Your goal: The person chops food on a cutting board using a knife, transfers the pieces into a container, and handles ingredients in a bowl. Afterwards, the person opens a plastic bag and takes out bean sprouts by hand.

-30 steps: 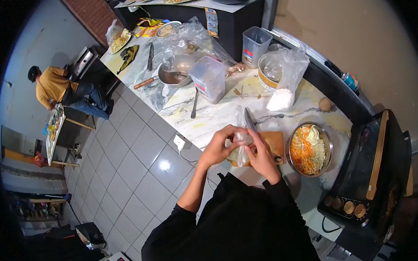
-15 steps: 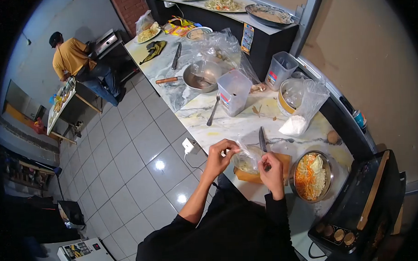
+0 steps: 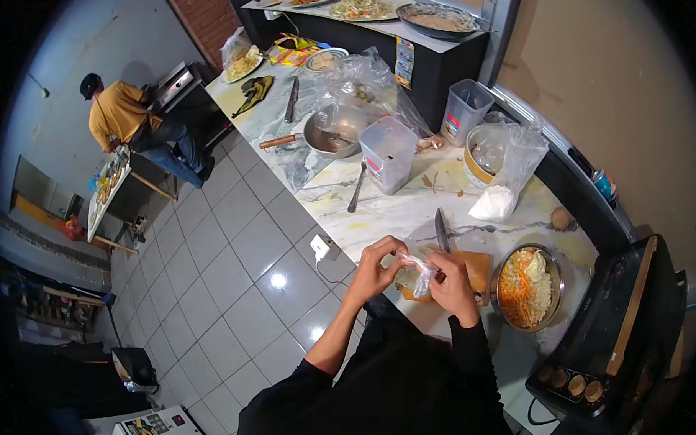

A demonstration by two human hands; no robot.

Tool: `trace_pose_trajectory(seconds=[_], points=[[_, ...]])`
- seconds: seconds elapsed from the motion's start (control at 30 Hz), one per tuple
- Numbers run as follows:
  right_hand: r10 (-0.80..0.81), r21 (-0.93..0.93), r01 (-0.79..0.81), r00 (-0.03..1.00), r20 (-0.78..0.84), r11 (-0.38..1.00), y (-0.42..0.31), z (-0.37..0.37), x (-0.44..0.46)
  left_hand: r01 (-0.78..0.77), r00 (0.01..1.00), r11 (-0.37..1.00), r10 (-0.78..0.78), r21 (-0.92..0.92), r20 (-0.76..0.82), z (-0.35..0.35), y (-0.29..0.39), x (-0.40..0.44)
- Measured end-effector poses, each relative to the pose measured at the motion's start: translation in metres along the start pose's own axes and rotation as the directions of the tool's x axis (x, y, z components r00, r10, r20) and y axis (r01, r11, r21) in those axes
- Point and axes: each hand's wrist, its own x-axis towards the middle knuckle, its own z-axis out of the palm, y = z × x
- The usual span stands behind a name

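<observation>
A clear plastic bag (image 3: pixel 420 276) is pinched between my two hands over an orange-brown cutting board (image 3: pixel 472 271). My left hand (image 3: pixel 379 270) grips its left side with fingers closed, and my right hand (image 3: pixel 451 283) has its fingers closed on the right side. A knife (image 3: pixel 441 229) lies just beyond the board. Right of the board stands a metal bowl (image 3: pixel 559 291) of shredded orange and pale food (image 3: pixel 528 288).
On the marble counter (image 3: pixel 339 195) are a saucepan (image 3: pixel 333 132), a spoon (image 3: pixel 356 188), two plastic containers (image 3: pixel 389 155) and a bag of white powder (image 3: pixel 492 203). A black oven (image 3: pixel 597 316) stands at the right. A person in yellow (image 3: pixel 122 114) works at the far left.
The view has shifted. My hands, spread apart holding the bag half a second ago, are now closer together, and the bag is bunched between them.
</observation>
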Motion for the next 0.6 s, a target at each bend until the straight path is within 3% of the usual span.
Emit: trace_pose_trajectory(seconds=[0.03, 0.1, 0.23, 0.3, 0.43, 0.5, 0.53, 0.6], points=[[0.008, -0.001, -0.008, 1.0, -0.008, 1.0, 0.002, 0.0, -0.003, 0.0, 1.0, 1.0, 0.0, -0.003, 0.011, 0.003, -0.001, -0.002], [0.188, 0.146, -0.194, 0.981, 0.056, 0.97, 0.006, 0.001, -0.009, 0.011, 0.997, 1.0, -0.013, -0.026, -0.078, 0.009, -0.001, -0.004], [0.176, 0.243, -0.175, 0.984, 0.021, 0.954, -0.002, -0.003, -0.012, 0.099, 0.995, 0.991, -0.097, -0.087, 0.027, 0.015, 0.01, -0.006], [0.161, 0.323, -0.16, 0.987, 0.023, 0.933, -0.008, -0.004, -0.009, 0.018, 0.995, 0.998, -0.013, -0.059, 0.096, 0.013, 0.008, -0.005], [0.127, 0.211, -0.122, 0.992, -0.011, 0.97, -0.005, 0.004, -0.01, 0.056, 0.993, 0.998, -0.054, -0.014, 0.102, 0.012, 0.008, -0.001], [0.029, 0.101, -0.024, 0.999, -0.046, 0.995, 0.0, 0.005, -0.012, 0.072, 0.996, 0.973, -0.059, -0.221, 0.068, 0.015, -0.002, -0.003], [0.035, 0.097, -0.03, 0.998, -0.055, 0.995, -0.002, 0.004, -0.012, 0.072, 0.995, 0.972, -0.055, -0.225, 0.078, 0.02, -0.004, -0.006], [0.095, 0.141, -0.089, 0.995, -0.034, 0.986, -0.008, 0.005, -0.011, 0.09, 0.989, 0.965, -0.115, -0.247, -0.088, 0.028, -0.004, -0.011]])
